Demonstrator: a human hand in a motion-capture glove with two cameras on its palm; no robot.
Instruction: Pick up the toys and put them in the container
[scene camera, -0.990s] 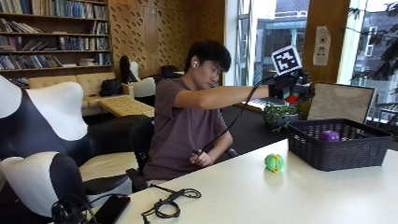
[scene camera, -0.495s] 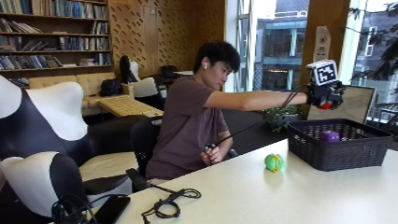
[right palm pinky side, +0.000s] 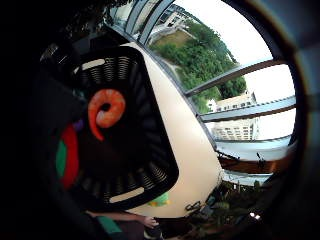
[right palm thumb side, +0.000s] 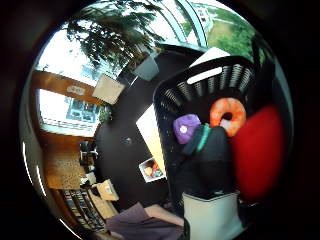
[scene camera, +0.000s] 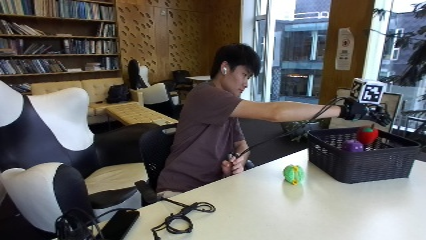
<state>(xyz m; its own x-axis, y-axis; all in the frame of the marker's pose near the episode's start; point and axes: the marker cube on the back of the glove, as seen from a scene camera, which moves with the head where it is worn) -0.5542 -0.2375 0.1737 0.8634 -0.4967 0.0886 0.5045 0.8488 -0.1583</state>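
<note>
On the white table (scene camera: 279, 210), the green toy (scene camera: 293, 174) sits left of the black basket (scene camera: 353, 162), near it but not touching, not yet picked up. It is within easy reach of the seated person, likely the next thing to collect.

Further right, the arm stretches out over the basket so that the gloved right hand (scene camera: 363, 111) hangs above its open top. Just below the hand is a red toy (scene camera: 367, 135), at the basket's rim; whether the fingers are pinching it or have let go cannot be told. In the thumb-side palm view it fills the space close beside the palm, which suggests a drop is under way.

Inside the basket lie a purple toy (scene camera: 352, 146) and an orange shrimp toy (right palm pinky side: 105, 111), resting on the slotted floor.
</note>
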